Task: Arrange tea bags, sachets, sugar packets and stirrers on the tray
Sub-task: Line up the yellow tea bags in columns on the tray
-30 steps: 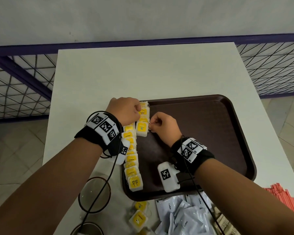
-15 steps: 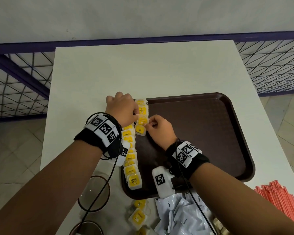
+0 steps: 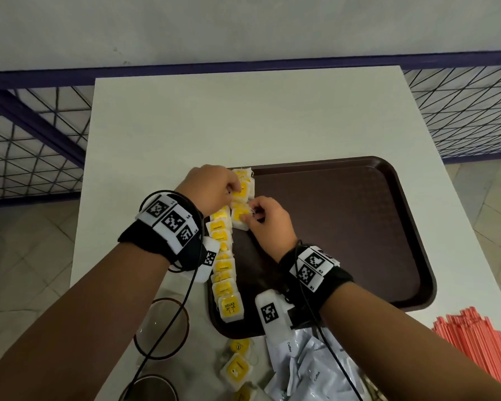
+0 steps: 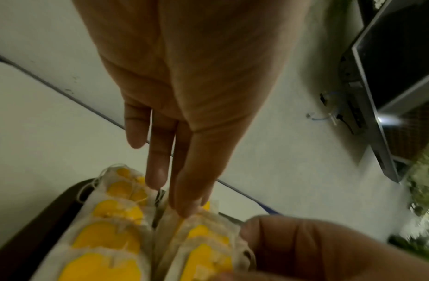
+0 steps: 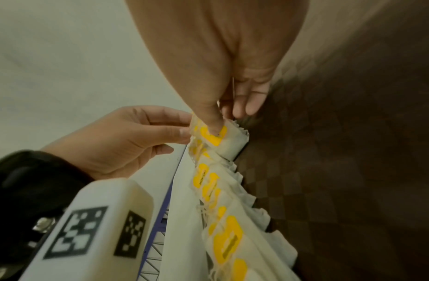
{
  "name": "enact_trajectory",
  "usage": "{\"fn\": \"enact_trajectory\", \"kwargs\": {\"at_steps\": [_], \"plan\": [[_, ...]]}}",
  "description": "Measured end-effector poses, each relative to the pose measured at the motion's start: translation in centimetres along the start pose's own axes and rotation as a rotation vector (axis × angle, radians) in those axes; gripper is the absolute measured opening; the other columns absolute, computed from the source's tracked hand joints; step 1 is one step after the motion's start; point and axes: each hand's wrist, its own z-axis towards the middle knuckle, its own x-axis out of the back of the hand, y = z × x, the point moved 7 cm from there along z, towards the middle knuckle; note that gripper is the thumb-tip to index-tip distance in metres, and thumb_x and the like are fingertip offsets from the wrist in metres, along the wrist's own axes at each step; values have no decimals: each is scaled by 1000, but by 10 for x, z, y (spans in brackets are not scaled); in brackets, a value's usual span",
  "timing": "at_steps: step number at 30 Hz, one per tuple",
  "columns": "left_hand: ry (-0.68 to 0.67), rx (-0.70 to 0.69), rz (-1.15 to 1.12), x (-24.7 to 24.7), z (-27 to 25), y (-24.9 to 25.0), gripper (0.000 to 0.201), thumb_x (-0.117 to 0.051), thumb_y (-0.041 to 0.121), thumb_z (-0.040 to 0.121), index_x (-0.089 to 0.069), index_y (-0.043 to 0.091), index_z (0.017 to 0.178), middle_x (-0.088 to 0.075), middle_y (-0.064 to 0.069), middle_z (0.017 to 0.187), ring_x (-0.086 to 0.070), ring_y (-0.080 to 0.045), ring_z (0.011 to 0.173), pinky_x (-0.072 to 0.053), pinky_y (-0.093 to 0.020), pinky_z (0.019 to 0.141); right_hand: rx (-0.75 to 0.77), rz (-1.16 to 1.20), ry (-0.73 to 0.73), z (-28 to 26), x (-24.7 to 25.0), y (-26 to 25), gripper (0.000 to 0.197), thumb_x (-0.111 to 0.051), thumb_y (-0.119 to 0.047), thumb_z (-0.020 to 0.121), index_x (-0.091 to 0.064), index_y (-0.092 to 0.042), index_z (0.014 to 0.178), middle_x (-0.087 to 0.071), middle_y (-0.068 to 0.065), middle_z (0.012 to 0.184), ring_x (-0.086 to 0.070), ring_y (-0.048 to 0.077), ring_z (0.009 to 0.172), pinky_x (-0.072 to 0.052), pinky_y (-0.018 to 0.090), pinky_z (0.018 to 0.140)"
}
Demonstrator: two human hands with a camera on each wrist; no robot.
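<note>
Tea bags: a row of white bags with yellow labels (image 3: 223,264) runs along the left edge of the brown tray (image 3: 359,227), overlapping one another; a second short stack (image 3: 241,217) sits just beside the row's far end.
Right hand (image 3: 268,224): thumb and fingers (image 5: 214,121) clamped on the top bag of the short stack, the thumb pressing its yellow label.
Left hand (image 3: 211,188): fingers (image 4: 184,197) together, nearly straight, tips touching the bags at the far end of the row.
Tray: lies on the white table (image 3: 243,117).
Loose tea bags (image 3: 237,369): on the table at the tray's near edge.
Sachets: white coffee sachets (image 3: 310,371) heaped just right of those.
Stirrers: red bundle (image 3: 480,342) at the table's right edge.
Glasses: two (image 3: 162,328) near the left forearm.
</note>
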Motion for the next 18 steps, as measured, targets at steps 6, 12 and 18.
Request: {"fn": "enact_trajectory", "kwargs": {"at_steps": [6, 12, 18], "plan": [[-23, -30, 136, -5, 2, 10, 21, -49, 21, 90, -66, 31, 98, -65, 11, 97, -56, -14, 102, -26, -35, 90, 17, -53, -90, 10, 7, -1, 9, -61, -14, 88, -60, -8, 93, -56, -3, 79, -49, 9, 69, -34, 12, 61], [-115, -11, 116, -11, 6, 13, 28, -44, 14, 91, -65, 32, 99, -62, 13, 95, -56, -12, 101, -22, -36, 94, -85, -40, -241, 18, 14, 11, 10, -65, -13, 85, -57, -17, 90, -55, -6, 73, -53, 11, 70, -51, 30, 73], [-139, 19, 194, -12, 9, 12, 28, -45, 13, 89, -64, 33, 96, -53, 15, 84, -55, -13, 98, -22, -39, 92, -161, 79, -130, 5, 17, 19, 26, -77, -9, 72, -58, -10, 89, -63, 1, 73, -56, 8, 63, -52, 28, 72]]}}
